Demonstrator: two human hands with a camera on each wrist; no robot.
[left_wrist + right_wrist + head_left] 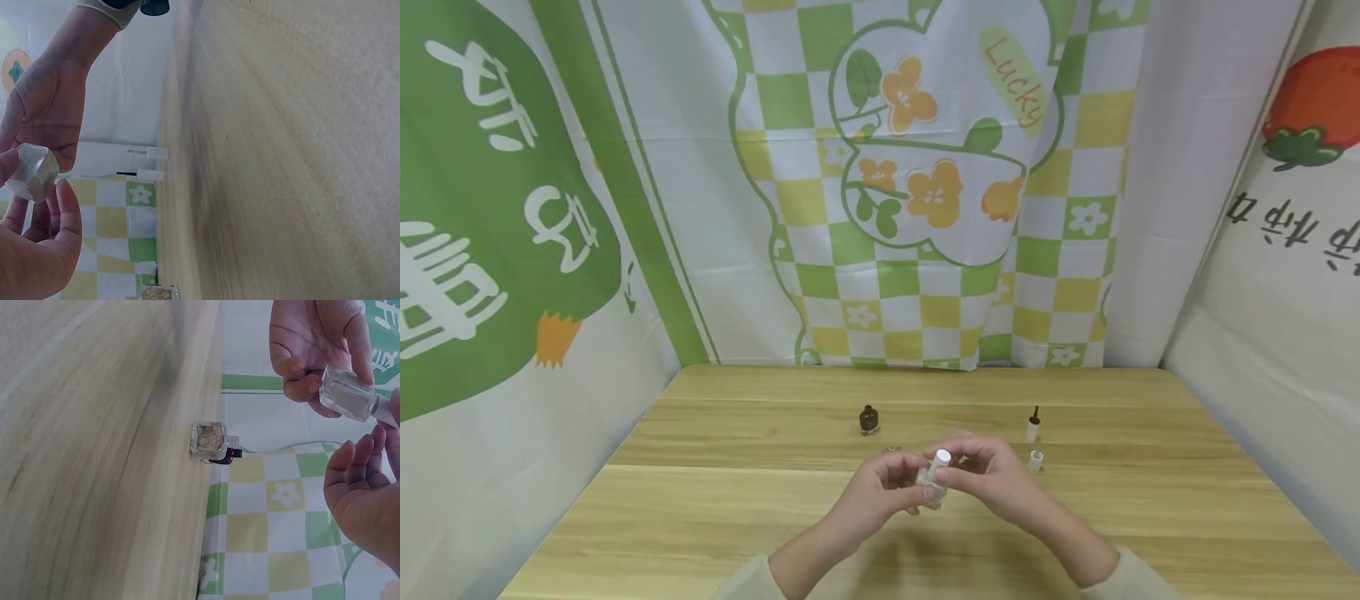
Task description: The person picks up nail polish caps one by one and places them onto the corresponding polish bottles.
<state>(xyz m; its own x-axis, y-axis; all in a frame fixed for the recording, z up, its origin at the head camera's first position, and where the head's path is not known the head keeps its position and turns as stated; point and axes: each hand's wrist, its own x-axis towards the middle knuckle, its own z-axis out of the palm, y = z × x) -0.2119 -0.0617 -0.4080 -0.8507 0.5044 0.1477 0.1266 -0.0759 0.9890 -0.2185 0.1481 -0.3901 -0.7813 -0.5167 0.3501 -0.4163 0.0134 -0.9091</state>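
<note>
Low over the table, my left hand [868, 502] holds a clear glass nail polish bottle [347, 394] by its body, thumb on one side and fingers on the other. My right hand [996, 482] pinches the bottle's white cap [940, 459] between thumb and fingers. The cap sits on the neck; how tightly cannot be told. The bottle tilts and looks pale or colourless inside. Beyond the hands stand an uncapped dark nail polish bottle [868, 421] and an uncapped square bottle with gold glitter [209, 439], mostly hidden by my left hand in the head view.
Two white brush caps stand upright on the wooden table [737, 500] at the right, one with a dark brush [1033, 427] and one with a pale brush [1036, 461]. Printed curtains [925, 317] hang behind the table and at both sides.
</note>
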